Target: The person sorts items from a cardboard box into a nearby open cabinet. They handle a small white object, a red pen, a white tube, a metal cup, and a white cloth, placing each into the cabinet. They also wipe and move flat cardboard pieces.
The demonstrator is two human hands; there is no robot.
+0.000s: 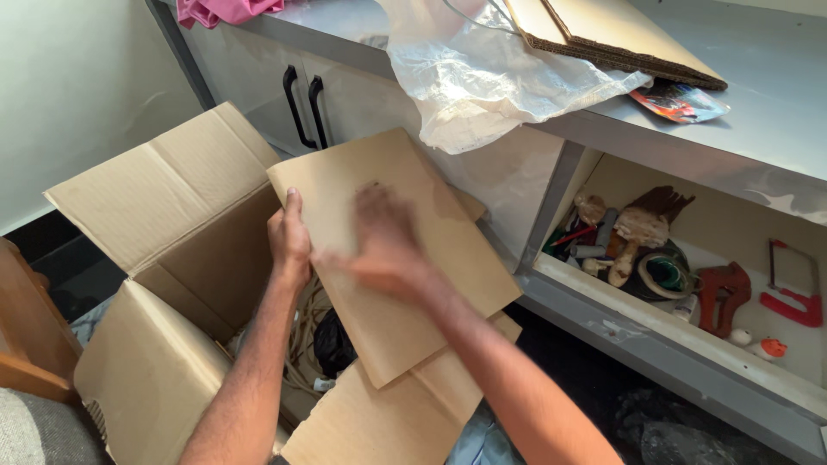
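A large brown cardboard box [164, 215] stands open on the floor, its flaps spread outward. My left hand [289, 237] grips the left edge of a flat cardboard sheet [405, 293] lying across the box's right side. My right hand [379, 245], blurred with motion, hovers flat over or presses on the top of that sheet. Inside the box, partly hidden by the sheet, I see coiled cords [303, 344] and a dark object [334, 343].
A grey counter [741, 95] carries a clear plastic bag [482, 77], stacked cardboard [603, 34] and a pink cloth [220, 10]. The open shelf below [672, 336] holds tape rolls, brushes, a red clamp and a small saw. Cabinet doors with black handles [303, 108] stand behind the box. A wooden chair [26, 336] is at left.
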